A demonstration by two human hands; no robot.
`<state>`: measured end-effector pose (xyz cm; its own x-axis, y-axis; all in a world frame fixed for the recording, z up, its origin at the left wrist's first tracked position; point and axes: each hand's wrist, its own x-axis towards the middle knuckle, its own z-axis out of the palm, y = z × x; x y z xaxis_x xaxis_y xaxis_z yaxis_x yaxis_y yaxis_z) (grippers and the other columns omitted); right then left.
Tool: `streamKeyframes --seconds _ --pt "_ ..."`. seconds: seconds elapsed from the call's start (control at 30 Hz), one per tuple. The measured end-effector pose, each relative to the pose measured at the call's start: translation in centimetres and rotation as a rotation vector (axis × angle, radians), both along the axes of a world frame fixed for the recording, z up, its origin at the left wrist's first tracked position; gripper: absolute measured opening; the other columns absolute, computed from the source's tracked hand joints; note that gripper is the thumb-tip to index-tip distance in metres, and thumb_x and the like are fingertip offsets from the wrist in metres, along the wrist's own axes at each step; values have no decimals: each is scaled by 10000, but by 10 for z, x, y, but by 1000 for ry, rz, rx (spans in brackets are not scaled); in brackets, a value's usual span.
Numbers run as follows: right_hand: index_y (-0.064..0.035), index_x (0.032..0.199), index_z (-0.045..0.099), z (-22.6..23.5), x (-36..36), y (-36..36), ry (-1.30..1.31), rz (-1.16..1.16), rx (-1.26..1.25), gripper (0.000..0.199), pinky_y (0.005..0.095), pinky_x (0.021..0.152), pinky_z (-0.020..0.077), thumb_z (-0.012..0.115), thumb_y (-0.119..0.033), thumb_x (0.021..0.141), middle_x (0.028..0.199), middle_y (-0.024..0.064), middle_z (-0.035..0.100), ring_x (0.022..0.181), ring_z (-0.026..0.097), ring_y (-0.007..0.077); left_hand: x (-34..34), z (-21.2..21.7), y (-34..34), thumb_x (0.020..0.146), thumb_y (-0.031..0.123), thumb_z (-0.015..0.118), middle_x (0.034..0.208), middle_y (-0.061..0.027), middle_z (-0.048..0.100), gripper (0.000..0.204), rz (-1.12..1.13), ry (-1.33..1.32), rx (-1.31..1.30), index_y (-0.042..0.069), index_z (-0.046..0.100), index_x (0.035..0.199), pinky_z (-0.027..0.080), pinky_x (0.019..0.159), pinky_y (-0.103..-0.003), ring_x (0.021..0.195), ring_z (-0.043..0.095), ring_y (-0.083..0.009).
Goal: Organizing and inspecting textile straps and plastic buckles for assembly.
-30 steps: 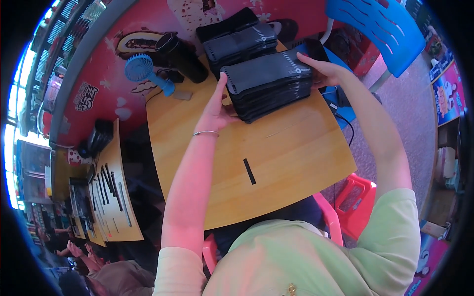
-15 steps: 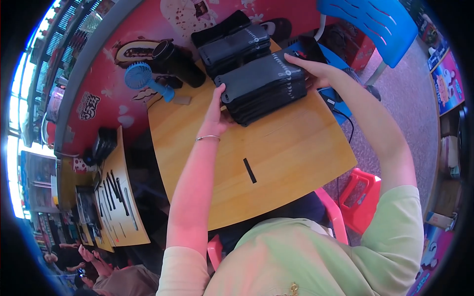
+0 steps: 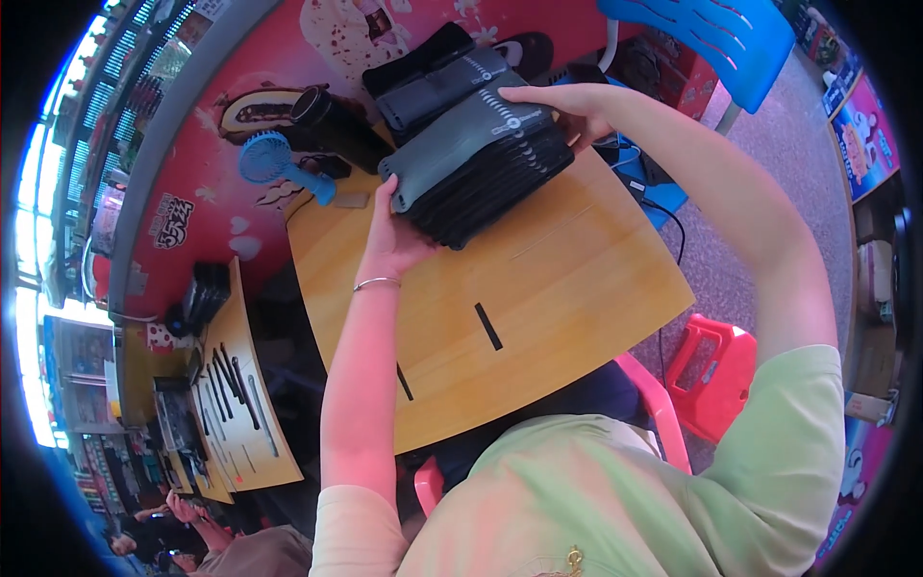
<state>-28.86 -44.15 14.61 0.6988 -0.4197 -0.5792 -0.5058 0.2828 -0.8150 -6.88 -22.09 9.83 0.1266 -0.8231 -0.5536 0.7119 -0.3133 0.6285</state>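
Observation:
Both of my hands hold a thick stack of flat black packs [image 3: 471,159], glossy on top with a row of white marks along one end. My left hand [image 3: 396,231] grips the near left corner, thumb on top and fingers partly hidden beneath. At the far right end, my right hand [image 3: 582,108] has its thumb on the top face and its other fingers around the side. The stack is tilted over the far part of the wooden table [image 3: 577,298]. Just behind it lies another pile of similar black packs [image 3: 428,85].
A black cylindrical bottle [image 3: 338,127] and a small blue fan [image 3: 279,163] stand at the table's far left. Narrow dark strips [image 3: 488,327] show on the tabletop. A side table [image 3: 274,447] carries several slim dark items. A red stool [image 3: 711,375] and blue chair [image 3: 716,43] are at right.
The stack has moved left and slightly nearer, tilting so more of its layered side shows. My two hands have moved with it. A second dark strip now shows beside my left forearm.

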Motion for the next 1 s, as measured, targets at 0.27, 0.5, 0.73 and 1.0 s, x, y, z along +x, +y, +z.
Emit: streamKeyframes --seconds 0.27,0.5,0.73,1.0 --pt "-98 1333 418 79 34 41 66 161 -172 1013 464 918 459 645 -768 609 1269 155 502 1109 556 285 11 31 36 695 632 588 1414 -90 406 823 -13 147 -233 162 445 1356 282 1008 -511 1277 369 -295" --pt "-139 1346 404 148 63 88 -31 331 -374 888 480 851 523 614 -710 699 1326 144 446 1145 534 296 25 69 76 761 554 519 1434 -79 386 696 0 46 -379 195 456 1354 325 1000 -528 1289 373 -305" --pt "-134 1372 360 178 74 131 -67 367 -462 861 491 829 544 584 -681 746 1382 163 370 1179 507 312 42 82 113 781 640 494 1468 -146 293 811 31 -66 -468 179 329 1427 329 994 -564 1304 321 -392" --pt "-112 1362 391 204 77 152 -264 503 -507 833 444 830 550 498 -702 786 1378 171 378 1164 529 309 76 87 138 787 620 525 1488 -194 242 884 -69 140 -406 82 276 1444 282 1019 -578 1325 285 -408"
